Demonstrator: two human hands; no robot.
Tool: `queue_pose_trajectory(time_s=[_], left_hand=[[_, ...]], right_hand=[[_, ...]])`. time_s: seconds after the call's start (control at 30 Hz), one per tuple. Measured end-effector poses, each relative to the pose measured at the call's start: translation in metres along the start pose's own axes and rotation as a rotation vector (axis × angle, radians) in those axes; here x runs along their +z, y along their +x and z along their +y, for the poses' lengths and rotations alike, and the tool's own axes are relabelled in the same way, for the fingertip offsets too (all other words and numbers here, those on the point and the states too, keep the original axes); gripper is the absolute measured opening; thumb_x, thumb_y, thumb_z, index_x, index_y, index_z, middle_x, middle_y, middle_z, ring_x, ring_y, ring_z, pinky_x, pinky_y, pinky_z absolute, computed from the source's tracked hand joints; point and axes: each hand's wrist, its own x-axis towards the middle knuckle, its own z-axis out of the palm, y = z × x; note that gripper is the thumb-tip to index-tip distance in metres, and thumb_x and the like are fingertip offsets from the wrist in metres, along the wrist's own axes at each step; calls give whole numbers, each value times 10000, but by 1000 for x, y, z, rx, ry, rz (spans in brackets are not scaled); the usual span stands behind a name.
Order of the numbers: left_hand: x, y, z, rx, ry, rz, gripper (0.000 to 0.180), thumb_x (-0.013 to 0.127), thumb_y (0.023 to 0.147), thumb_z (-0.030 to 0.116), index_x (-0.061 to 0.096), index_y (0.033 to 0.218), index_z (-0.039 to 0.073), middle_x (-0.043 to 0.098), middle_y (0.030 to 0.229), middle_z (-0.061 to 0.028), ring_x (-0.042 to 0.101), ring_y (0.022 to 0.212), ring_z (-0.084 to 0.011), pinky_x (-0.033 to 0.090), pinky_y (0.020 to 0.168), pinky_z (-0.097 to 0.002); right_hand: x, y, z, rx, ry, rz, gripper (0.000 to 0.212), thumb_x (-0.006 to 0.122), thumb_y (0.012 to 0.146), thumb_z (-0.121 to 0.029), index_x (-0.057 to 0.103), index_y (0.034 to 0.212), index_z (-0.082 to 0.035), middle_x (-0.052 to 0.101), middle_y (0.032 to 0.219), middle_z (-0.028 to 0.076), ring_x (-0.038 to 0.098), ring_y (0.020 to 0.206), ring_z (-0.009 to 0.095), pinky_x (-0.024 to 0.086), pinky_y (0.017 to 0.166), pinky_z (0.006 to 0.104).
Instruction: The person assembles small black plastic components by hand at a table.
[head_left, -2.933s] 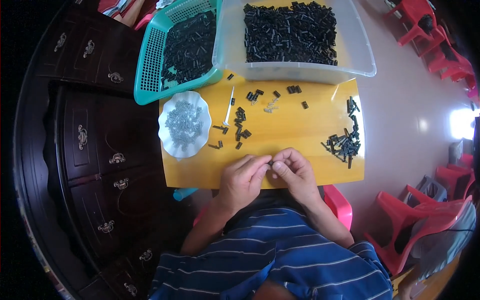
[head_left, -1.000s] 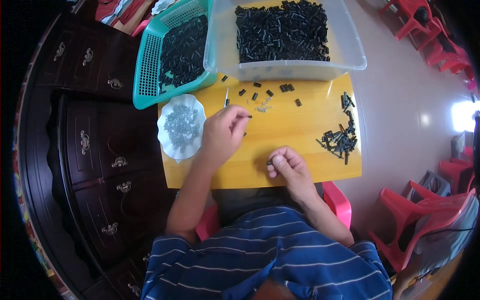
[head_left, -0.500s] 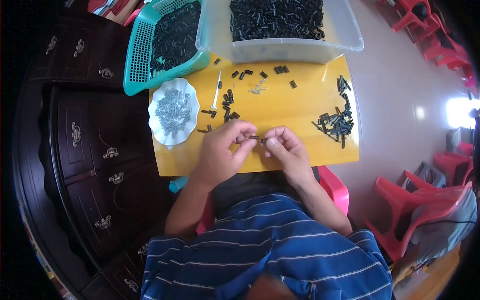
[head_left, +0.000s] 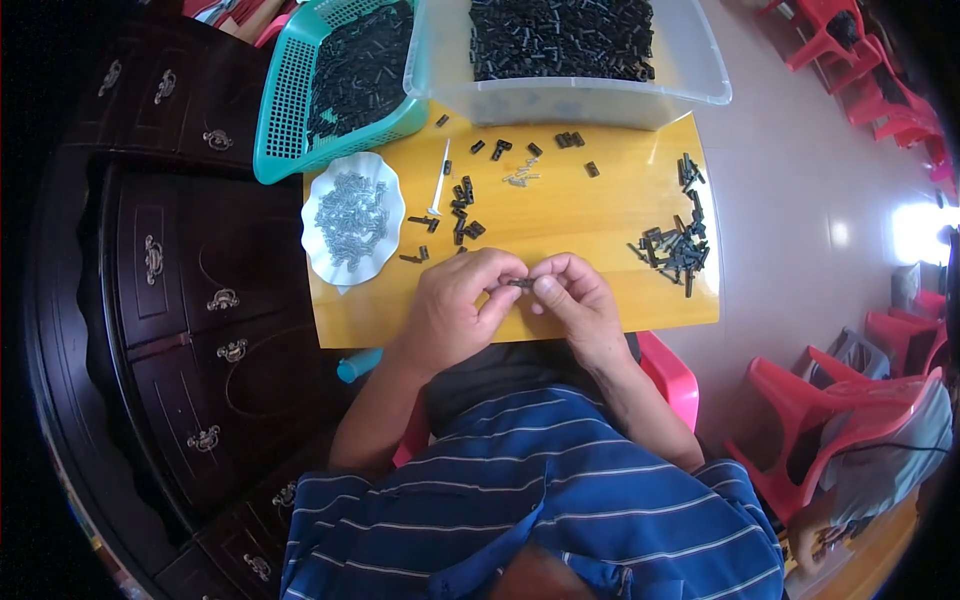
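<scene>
Close to the table's near edge, my left hand (head_left: 462, 300) and my right hand (head_left: 575, 298) meet fingertip to fingertip. Between them is a small dark plastic piece (head_left: 521, 283), pinched at its left end by the left thumb and forefinger and at its right end by the right ones. Most of it hides behind the fingertips, so I cannot tell whether it is one part or two joined. Just beyond the hands lie loose black pieces (head_left: 460, 195). On the right of the table is a pile of longer black pieces (head_left: 677, 247).
A scalloped white dish (head_left: 312, 235) of small metallic pins stands at the left, beside a thin white stick (head_left: 440, 180). Behind are a green basket (head_left: 268, 130) and a clear bin (head_left: 590, 98), both full of black parts. Dark drawers (head_left: 160, 300) flank the left; red chairs (head_left: 800, 400) stand right.
My hands have come together, closing the small gap between the dark pieces each was pinching. The view has shifted slightly.
</scene>
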Motion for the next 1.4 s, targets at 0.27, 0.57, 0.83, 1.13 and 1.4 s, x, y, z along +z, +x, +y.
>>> queue_pose_trajectory(time_s=[0.27, 0.57, 0.83, 1.13, 1.4], left_hand=[[-7, 1, 2, 32, 45, -106, 179, 719, 805, -30, 653, 963, 20, 671, 839, -128, 673, 754, -281, 524, 662, -352], [-3, -2, 4, 44, 91, -136, 168, 686, 818, -23, 622, 964, 32, 674, 851, -146, 676, 803, -340, 529, 691, -408], [0, -16, 6, 122, 274, -208, 284, 647, 830, -30, 621, 1100, 54, 679, 912, -156, 669, 869, -353, 530, 758, -444], [-9, -15, 1, 145, 165, -218, 402, 664, 857, -3, 605, 1249, 59, 689, 938, -146, 678, 832, -333, 544, 733, -410], [-4, -26, -11, -89, -133, -11, 98, 671, 905, 66, 657, 990, 19, 677, 856, -144, 692, 782, -286, 535, 670, -355]], right_hand=[[3, -4, 0, -59, -161, 19, 75, 642, 997, -83, 640, 1036, -19, 655, 893, -15, 590, 813, 60, 483, 753, 216], [5, -7, -1, -242, -512, 68, 66, 691, 951, -59, 664, 971, -2, 675, 819, 13, 608, 761, 54, 500, 695, 230], [-5, -4, 3, -14, -364, -45, 74, 668, 982, -88, 645, 987, -17, 659, 839, -9, 577, 747, 51, 463, 688, 201], [-2, -1, -2, 192, -58, -124, 79, 626, 1012, -114, 642, 1005, -36, 675, 895, 17, 574, 773, 70, 484, 723, 214], [3, 2, -2, 90, -46, -74, 78, 643, 999, -101, 642, 1022, -27, 691, 904, 36, 580, 764, 81, 492, 749, 230]])
